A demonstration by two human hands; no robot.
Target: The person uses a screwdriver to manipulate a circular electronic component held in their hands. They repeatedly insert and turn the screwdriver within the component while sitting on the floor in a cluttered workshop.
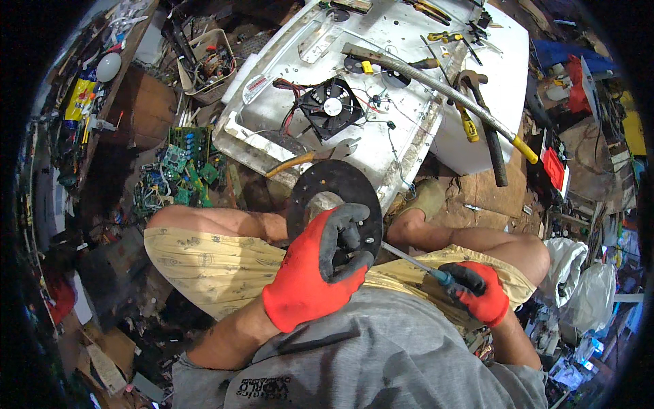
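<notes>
A round black disc [302, 219] with a grey metal hub [323, 202] is held tilted above my lap. My left hand [323, 262], in a red and black glove, lies across its near face with the fingers curled in. Part of the hub is hidden behind that hand. My right hand [479, 292], gloved the same way, is closed around the teal handle of a screwdriver [409, 259]. Its long shaft points left toward the disc's lower right edge. Beyond the disc, pliers with orange handles [306, 161] rest at the near edge of a white panel [262, 112].
A black fan [332, 107] with wires sits on the panel. A long metal bar with a yellow end [443, 88], a hammer [485, 123] and a yellow-handled tool [470, 128] lie to its right. Green circuit boards [184, 167] and a bin of parts [210, 65] are at left.
</notes>
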